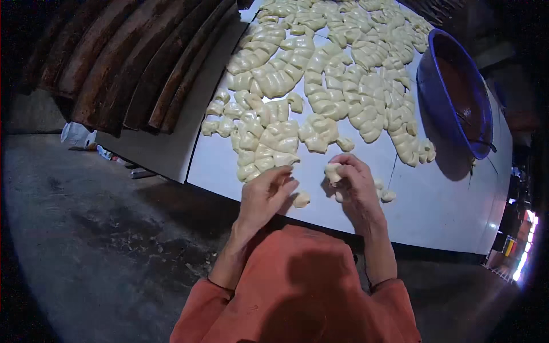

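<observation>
Head view: right hand (355,186) fingers pinching a small dough piece (333,171), just right of the loose dough lump (301,199) on the white surface (440,200). Left hand (266,194) half-curled left of that lump, grasping nothing visible. Best kept light: pinch gently, avoid squashing.

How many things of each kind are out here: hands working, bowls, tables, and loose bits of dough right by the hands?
Hands at work: 2, the left hand and the right hand
Blue bowl: 1
White table: 1
Loose dough pieces near the hands: about 4, one held in the right hand
Massed dough pieces farther back: too many to count
Total counted: about 8
</observation>
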{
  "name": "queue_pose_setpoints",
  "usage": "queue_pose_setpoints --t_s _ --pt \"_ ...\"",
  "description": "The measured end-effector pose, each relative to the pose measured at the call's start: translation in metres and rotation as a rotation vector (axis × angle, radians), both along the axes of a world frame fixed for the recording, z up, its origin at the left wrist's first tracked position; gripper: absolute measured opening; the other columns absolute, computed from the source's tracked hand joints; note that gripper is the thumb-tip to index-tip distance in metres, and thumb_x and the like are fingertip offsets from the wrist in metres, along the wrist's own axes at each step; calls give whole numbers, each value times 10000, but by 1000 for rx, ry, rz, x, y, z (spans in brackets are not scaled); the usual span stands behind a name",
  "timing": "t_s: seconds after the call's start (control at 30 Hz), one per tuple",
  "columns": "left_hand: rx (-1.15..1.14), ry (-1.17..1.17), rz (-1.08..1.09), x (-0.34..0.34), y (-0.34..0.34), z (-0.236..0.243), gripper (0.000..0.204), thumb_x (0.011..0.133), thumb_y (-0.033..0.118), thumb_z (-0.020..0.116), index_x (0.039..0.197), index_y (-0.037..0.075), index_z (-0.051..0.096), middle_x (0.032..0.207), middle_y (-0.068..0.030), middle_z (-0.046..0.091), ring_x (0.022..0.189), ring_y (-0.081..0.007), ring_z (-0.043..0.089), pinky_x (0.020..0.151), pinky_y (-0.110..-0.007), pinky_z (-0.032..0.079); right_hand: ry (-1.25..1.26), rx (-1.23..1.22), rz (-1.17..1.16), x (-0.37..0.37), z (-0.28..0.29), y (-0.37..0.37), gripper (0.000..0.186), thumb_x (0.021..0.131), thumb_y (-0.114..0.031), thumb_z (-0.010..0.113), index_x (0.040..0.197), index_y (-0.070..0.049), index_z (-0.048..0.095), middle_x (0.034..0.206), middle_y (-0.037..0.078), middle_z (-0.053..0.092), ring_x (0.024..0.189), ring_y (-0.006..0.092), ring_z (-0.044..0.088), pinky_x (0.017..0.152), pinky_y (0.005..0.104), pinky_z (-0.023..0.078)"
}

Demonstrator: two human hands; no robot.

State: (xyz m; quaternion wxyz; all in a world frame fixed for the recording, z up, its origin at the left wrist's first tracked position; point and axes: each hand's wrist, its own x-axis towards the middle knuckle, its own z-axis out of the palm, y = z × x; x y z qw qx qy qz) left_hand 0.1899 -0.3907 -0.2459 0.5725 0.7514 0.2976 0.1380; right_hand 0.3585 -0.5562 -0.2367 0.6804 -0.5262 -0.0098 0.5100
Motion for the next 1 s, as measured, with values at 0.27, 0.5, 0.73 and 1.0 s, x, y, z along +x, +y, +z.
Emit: queue_pose_setpoints --t_s 0.27,0.5,0.73,1.0 --pt "-70 -163 -277 65 -20 28 270 871 138 749 1105 13 703 981 -67 710 743 -106 643 606 -255 504 -116 17 -122 -10 27 -9 332 908 -122 707 1178 -43 529 1032 87 643 900 139 649 799 262 540" --pt "-118 -13 -471 99 -38 36 366 929 221 679 1252 51 650 1113 -132 716 888 -201 695 721 -307 543 -450 -30 -214 13 15 -49 232 887 -37 695 1068 -10 553 1131 95 574 949 126 608 773 244 532" --pt "-194 -634 -360 167 -116 18 642 943 372 663 1422 -11 471 1263 -210 648 1140 -298 662 914 -343 531 -136 237 -561 23 47 -57 255 861 -4 708 1068 -27 561 945 55 638 820 116 641 748 241 544" --pt "-551 -594 -474 207 -178 -9 833 871 308 772 1500 -16 331 1367 -198 552 1073 -205 651 911 -330 533 -120 325 -550 96 57 -98 167 946 -81 635 1092 -51 561 949 38 636 817 92 628 716 241 532"
